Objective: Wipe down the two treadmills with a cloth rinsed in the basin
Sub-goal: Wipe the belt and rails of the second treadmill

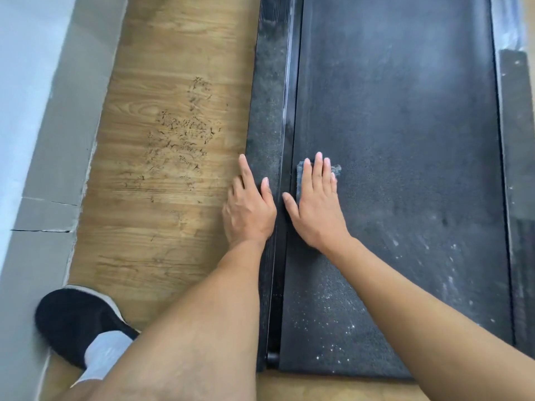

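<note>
Presently, one treadmill (405, 125) is in view, its dark belt running up the right half of the head view, with a gritty side rail (265, 111) along its left edge. The cloth (301, 178), grey-blue and folded small, lies on the belt just beside that rail. The right hand (315, 209) presses flat on top of the cloth with fingers straight and close together, so only the cloth's left strip and a frayed right corner show. The left hand (249, 209) rests on the side rail, palm down, index finger stretched along the rail's outer edge and thumb lying on the gritty surface; whether its outer fingers hook over the edge cannot be told. The two hands sit near each other, thumbs almost meeting. White specks (333, 328) are scattered over the near end of the belt. Left of the treadmill is a scuffed wood-pattern floor (173, 82), a grey wall (43, 169), and a black shoe (72, 319) with a white sock (104, 354)
</note>
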`<state>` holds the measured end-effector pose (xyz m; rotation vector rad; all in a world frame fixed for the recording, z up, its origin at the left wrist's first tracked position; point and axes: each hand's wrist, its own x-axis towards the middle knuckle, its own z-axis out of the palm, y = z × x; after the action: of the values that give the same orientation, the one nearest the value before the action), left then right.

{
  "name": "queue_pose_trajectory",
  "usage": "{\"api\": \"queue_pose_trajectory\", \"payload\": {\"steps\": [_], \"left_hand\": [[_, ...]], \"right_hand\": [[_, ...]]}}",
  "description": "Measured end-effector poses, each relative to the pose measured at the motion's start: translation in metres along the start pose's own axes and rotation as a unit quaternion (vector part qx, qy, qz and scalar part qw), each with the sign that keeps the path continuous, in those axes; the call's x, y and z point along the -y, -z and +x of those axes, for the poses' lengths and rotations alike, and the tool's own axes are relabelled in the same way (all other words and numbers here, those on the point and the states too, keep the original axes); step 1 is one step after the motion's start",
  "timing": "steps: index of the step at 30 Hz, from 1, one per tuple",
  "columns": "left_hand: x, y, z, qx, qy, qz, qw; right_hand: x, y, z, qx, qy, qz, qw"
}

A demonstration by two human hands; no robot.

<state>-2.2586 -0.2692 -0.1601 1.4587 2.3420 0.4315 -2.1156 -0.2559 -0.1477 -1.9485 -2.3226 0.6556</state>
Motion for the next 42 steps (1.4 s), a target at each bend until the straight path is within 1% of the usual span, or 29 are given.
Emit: {"api": "queue_pose_trajectory", "payload": {"steps": [2, 5, 8, 10, 12, 19, 22, 25, 29, 31, 34, 36, 38, 42], "left_hand": [[0.000, -0.001, 0.002, -0.005, -0.003, -0.004, 1.000], [0.000, -0.001, 0.004, -0.001, -0.003, 0.001, 1.000], [0.002, 0.000, 0.003, 0.003, -0.003, -0.001, 1.000], [0.002, 0.000, 0.002, 0.000, -0.005, 0.004, 1.000], [0.001, -0.001, 0.003, -0.002, -0.004, 0.002, 1.000], [0.003, -0.001, 0.001, -0.007, -0.002, -0.001, 1.000], [0.003, -0.001, 0.000, -0.008, -0.003, -0.003, 1.000], [0.001, -0.001, 0.000, -0.014, -0.001, -0.007, 1.000], [-0.002, -0.001, 0.001, -0.011, 0.006, -0.014, 1.000], [-0.001, 0.000, 0.001, -0.009, 0.001, -0.015, 1.000], [0.001, 0.000, 0.001, -0.006, -0.005, -0.007, 1.000], [0.001, 0.003, 0.001, -0.005, -0.004, -0.004, 1.000], [0.000, 0.005, -0.001, -0.002, -0.003, -0.002, 1.000], [0.001, 0.005, -0.003, -0.010, -0.001, 0.003, 1.000]], "right_hand": [[-0.002, -0.004, 0.031, -0.015, -0.003, -0.042, 0.999], [-0.002, 0.005, 0.078, -0.045, -0.024, -0.055, 0.997], [-0.003, 0.001, 0.074, -0.050, -0.021, -0.061, 0.997], [-0.007, -0.007, 0.046, -0.056, 0.008, -0.069, 0.996], [-0.010, -0.014, 0.009, -0.041, 0.025, -0.057, 0.997], [0.014, -0.042, -0.135, 0.033, 0.028, -0.041, 0.998], [0.023, -0.053, -0.171, 0.054, 0.012, -0.039, 0.998], [0.026, -0.049, -0.140, 0.036, -0.006, -0.055, 0.998], [0.023, -0.030, -0.030, -0.031, -0.057, -0.052, 0.997], [0.015, -0.017, 0.022, -0.041, -0.073, -0.047, 0.995], [0.003, -0.006, 0.053, -0.038, -0.054, -0.049, 0.997], [-0.003, -0.006, 0.041, -0.035, -0.022, -0.054, 0.998], [-0.006, -0.010, 0.011, -0.029, -0.003, -0.052, 0.998], [0.007, -0.032, -0.095, 0.024, -0.002, -0.030, 0.999]]}}
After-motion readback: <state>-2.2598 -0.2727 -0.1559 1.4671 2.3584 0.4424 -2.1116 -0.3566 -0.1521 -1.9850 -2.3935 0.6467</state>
